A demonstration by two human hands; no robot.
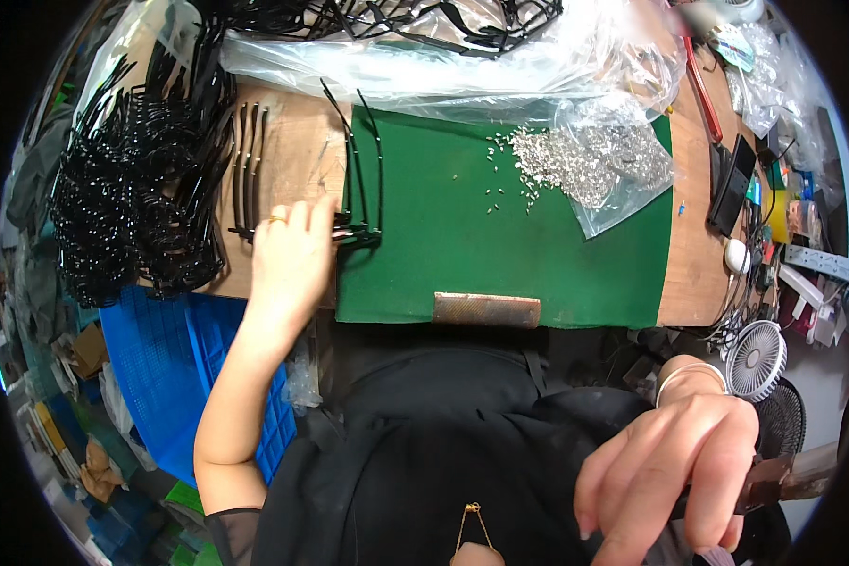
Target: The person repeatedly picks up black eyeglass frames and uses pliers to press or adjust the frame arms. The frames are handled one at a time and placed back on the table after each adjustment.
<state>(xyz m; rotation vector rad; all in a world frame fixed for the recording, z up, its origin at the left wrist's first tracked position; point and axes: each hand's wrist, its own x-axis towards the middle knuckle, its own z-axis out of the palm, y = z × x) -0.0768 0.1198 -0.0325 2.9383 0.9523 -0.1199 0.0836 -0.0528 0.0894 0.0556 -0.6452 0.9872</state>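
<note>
My left hand (292,250) is closed over black eyeglass frames (354,229) at the left edge of the green mat (424,255). Two long thin temples point away from me over the mat. Left of the fingers, more slim black temples (245,160) lie side by side on bare wood; the palm hides how they join. Close to the camera at lower right, my right hand (674,472) curls around a tool (774,483) with a dark brownish part and a grey metal end. Most of that tool is covered by the fingers, so its kind is unclear.
A big heap of black frames (141,189) fills the table's left. Small silvery metal pieces (575,160) spill from a clear bag onto the mat. Plastic sheeting (424,75) lies behind. A phone (731,184), cables and a white fan (757,360) sit right; a blue crate (151,377) stands lower left.
</note>
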